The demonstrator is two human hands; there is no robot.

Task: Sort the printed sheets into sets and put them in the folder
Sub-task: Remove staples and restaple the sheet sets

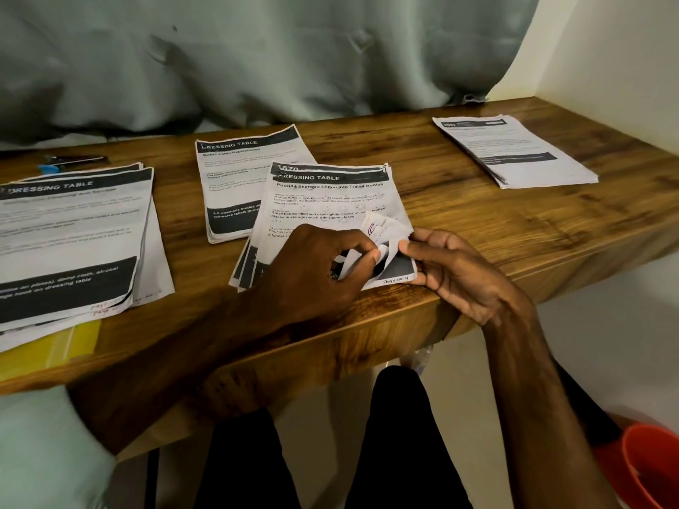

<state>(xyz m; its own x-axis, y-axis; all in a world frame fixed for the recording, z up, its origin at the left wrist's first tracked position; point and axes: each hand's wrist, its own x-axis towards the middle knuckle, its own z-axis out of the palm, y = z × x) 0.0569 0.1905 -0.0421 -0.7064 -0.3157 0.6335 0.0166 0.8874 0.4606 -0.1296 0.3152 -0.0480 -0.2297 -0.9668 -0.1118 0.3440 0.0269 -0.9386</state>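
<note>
At the near edge of the brown wooden counter [477, 222], we work the lower right corner of the middle stack of white printed sheets [330, 200], headed "Dressing Table" under a black band. Our left hand [312, 273] lies across the stack's lower part, with thumb and forefinger pinching a few curled corners lifted off the pile. We judge this is to fan them so the handwritten page numbers can be read. The sheet beneath shows "Page No 4". Our right hand [459, 273] meets it from the right, its fingers grasping the edge of the same corner. That steadies the pile, which lies close to the counter's front edge.

Three more piles are kept apart, we judge as separate sets. A second white stack titled "Bottle Label Replacement" [235, 170] lies just behind the middle one and is partly overlapped by it. A thick fanned stack of similar sheets [73, 229] rests at the left on the flat yellow plastic folder [73, 347], whose edge shows beneath it. Whether any sheets are already inside the folder we cannot tell. A fourth white stack [514, 152] lies well apart at the far right. A crumpled grey curtain [257, 60] hangs behind the counter. Sorting, by our reading, is not yet finished.
</note>
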